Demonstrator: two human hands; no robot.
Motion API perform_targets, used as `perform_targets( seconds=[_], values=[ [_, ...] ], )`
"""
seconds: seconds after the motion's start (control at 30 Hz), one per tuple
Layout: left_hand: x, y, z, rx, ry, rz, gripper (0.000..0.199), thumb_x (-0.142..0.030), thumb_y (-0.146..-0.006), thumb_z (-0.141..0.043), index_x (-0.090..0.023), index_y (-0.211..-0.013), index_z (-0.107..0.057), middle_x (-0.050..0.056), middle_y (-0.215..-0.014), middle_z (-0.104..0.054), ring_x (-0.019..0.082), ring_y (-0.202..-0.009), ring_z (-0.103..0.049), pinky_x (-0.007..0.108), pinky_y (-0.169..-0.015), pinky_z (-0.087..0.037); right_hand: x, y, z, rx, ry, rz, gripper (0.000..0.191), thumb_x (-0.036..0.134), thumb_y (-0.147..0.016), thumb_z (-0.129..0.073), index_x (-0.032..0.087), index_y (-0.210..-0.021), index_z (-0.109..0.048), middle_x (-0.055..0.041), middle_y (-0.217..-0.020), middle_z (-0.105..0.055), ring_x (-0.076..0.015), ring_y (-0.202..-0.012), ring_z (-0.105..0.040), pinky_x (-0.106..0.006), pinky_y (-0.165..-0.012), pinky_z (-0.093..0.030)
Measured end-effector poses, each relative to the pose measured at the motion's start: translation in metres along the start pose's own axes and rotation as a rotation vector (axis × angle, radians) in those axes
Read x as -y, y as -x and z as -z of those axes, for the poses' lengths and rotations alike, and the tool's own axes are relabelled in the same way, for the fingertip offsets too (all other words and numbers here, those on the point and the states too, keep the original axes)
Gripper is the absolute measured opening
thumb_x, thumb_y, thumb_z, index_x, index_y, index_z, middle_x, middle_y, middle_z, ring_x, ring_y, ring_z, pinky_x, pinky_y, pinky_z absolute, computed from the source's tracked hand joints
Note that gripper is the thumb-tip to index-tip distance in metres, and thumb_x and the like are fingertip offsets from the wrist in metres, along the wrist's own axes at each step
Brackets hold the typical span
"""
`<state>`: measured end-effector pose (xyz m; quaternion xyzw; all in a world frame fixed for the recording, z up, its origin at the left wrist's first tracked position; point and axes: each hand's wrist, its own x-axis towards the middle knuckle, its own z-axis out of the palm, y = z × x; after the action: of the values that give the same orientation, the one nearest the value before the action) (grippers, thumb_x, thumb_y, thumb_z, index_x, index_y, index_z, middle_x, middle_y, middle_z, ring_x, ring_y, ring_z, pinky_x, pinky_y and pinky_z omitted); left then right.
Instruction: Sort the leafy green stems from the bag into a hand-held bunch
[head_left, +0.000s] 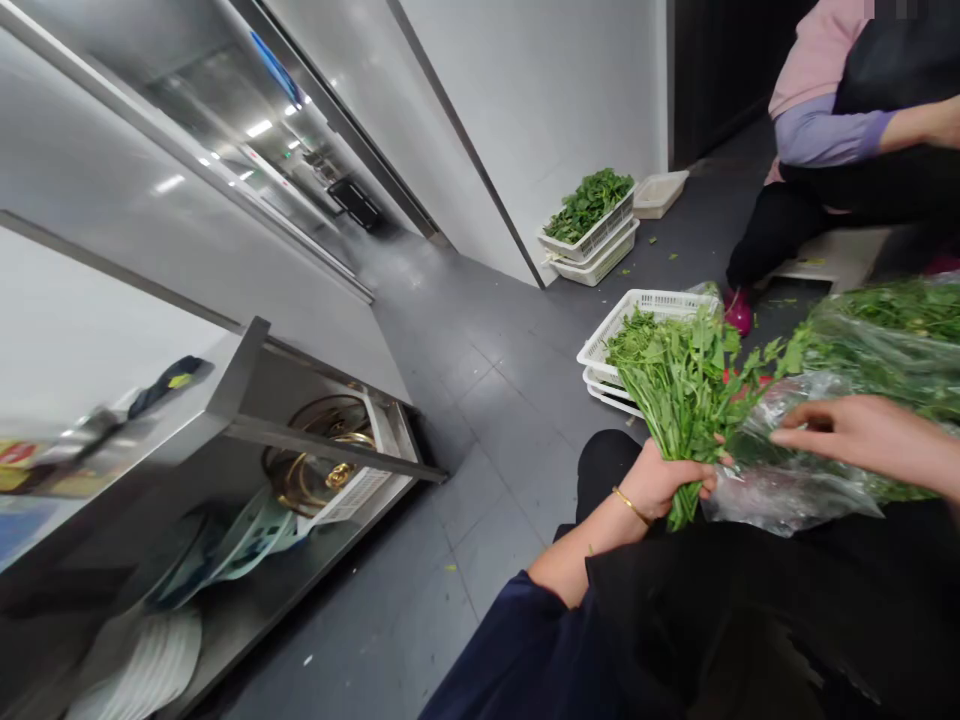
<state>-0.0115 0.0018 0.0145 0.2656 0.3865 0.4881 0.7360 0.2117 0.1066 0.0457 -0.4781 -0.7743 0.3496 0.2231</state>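
Note:
My left hand (667, 478), with a gold bangle at its wrist, is wrapped round the stems of a bunch of leafy greens (679, 385). The long thin stems stick out below the fist and the leaves fan out away from me. My right hand (862, 435) is over a clear plastic bag (795, 500) on my lap. Its thumb and forefinger curve together in a pinch; whether anything is between them is hidden. More greens (900, 340) lie in clear plastic at the right. A white slotted basket (645, 302), stacked on another, stands just behind the held bunch.
Farther back are stacked baskets of greens (591, 205) and a pale tray (660, 194) by the wall. A person (832, 140) in dark clothes sits at the upper right. On the left, a steel table (240, 400) holds plates (150, 660) and bowls on its lower shelf.

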Motion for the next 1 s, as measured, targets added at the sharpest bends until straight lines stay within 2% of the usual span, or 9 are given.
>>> perform_targets(
  seconds=[0.07, 0.13, 0.27, 0.43, 0.63, 0.73, 0.8, 0.9, 1.0],
  values=[
    [0.002, -0.003, -0.003, -0.067, -0.089, -0.029, 0.051, -0.022, -0.054, -0.083, -0.009, -0.1, -0.067, 0.008, -0.084, -0.07, 0.009, -0.055, -0.054, 0.026, -0.055, -0.043, 0.012, 0.007, 0.006, -0.147, 0.071, -0.044, 0.052, 0.072, -0.068, -0.065, 0.021, -0.077, -0.07, -0.0041, -0.069, -0.066, -0.0134, -0.054, -0.053, -0.027, -0.052, -0.038],
    [0.005, -0.005, -0.006, -0.1, -0.182, -0.061, 0.04, -0.024, -0.056, -0.081, -0.009, -0.09, -0.068, 0.004, -0.073, -0.067, 0.01, -0.054, -0.053, 0.027, -0.056, -0.044, 0.032, 0.011, -0.002, -0.185, 0.011, 0.022, 0.052, 0.071, -0.073, -0.061, 0.021, -0.086, -0.071, -0.0039, -0.075, -0.066, -0.0134, -0.061, -0.055, -0.027, -0.059, -0.041],
    [0.002, -0.002, -0.008, -0.078, -0.228, -0.057, 0.026, -0.026, -0.057, -0.08, -0.01, -0.071, -0.065, 0.003, -0.062, -0.063, 0.011, -0.052, -0.054, 0.027, -0.057, -0.045, 0.057, 0.008, -0.028, -0.092, -0.122, 0.114, 0.048, 0.065, -0.078, -0.059, 0.018, -0.075, -0.068, -0.0038, -0.072, -0.065, -0.0131, -0.063, -0.055, -0.026, -0.062, -0.042],
    [-0.009, 0.007, -0.005, -0.023, -0.045, 0.033, 0.035, -0.031, -0.057, -0.08, -0.008, -0.081, -0.067, 0.006, -0.066, -0.065, 0.012, -0.055, -0.058, 0.025, -0.054, -0.045, 0.042, 0.021, -0.027, -0.079, -0.344, -0.027, 0.049, 0.063, -0.075, -0.065, 0.015, -0.075, -0.07, -0.0064, -0.066, -0.066, -0.0138, -0.058, -0.055, -0.026, -0.059, -0.045],
    [0.0, 0.005, -0.01, -0.098, -0.208, 0.0, 0.028, -0.026, -0.057, -0.08, -0.01, -0.073, -0.064, 0.002, -0.061, -0.06, 0.01, -0.052, -0.053, 0.026, -0.055, -0.044, 0.05, 0.016, -0.02, -0.171, -0.156, 0.003, 0.054, 0.07, -0.079, -0.054, 0.017, -0.071, -0.064, -0.0004, -0.057, -0.056, -0.0106, -0.052, -0.047, -0.025, -0.054, -0.037],
    [0.002, 0.005, -0.011, -0.106, -0.265, -0.014, 0.029, -0.028, -0.058, -0.081, -0.01, -0.073, -0.064, 0.002, -0.062, -0.063, 0.01, -0.051, -0.054, 0.027, -0.057, -0.045, 0.054, 0.004, -0.024, -0.062, 0.041, 0.134, 0.053, 0.067, -0.083, -0.051, 0.018, -0.062, -0.057, 0.001, -0.054, -0.051, -0.0096, -0.05, -0.043, -0.025, -0.052, -0.033],
    [-0.001, 0.006, -0.009, -0.081, -0.2, 0.003, 0.034, -0.028, -0.056, -0.084, -0.01, -0.076, -0.064, 0.004, -0.065, -0.065, 0.011, -0.054, -0.056, 0.027, -0.058, -0.046, 0.05, 0.004, -0.029, -0.057, 0.062, 0.27, 0.048, 0.059, -0.088, -0.05, 0.019, -0.063, -0.059, -0.0011, -0.061, -0.059, -0.0116, -0.056, -0.051, -0.026, -0.056, -0.039],
    [-0.007, 0.008, -0.005, 0.029, -0.049, 0.061, 0.045, -0.03, -0.053, -0.087, -0.009, -0.087, -0.065, 0.005, -0.07, -0.065, 0.012, -0.056, -0.058, 0.027, -0.059, -0.046, 0.037, 0.015, -0.038, -0.192, 0.045, 0.389, 0.034, 0.046, -0.092, -0.051, 0.021, -0.075, -0.069, -0.004, -0.082, -0.071, -0.0166, -0.075, -0.064, -0.029, -0.072, -0.049],
    [-0.009, 0.007, -0.003, 0.109, 0.079, 0.102, 0.053, -0.035, -0.056, -0.086, -0.011, -0.097, -0.064, 0.005, -0.071, -0.064, 0.014, -0.059, -0.059, 0.028, -0.059, -0.046, 0.025, 0.027, -0.043, -0.321, 0.067, 0.462, 0.02, 0.035, -0.091, -0.057, 0.024, -0.085, -0.073, -0.003, -0.087, -0.072, -0.0172, -0.081, -0.066, -0.031, -0.08, -0.051]
  ],
)
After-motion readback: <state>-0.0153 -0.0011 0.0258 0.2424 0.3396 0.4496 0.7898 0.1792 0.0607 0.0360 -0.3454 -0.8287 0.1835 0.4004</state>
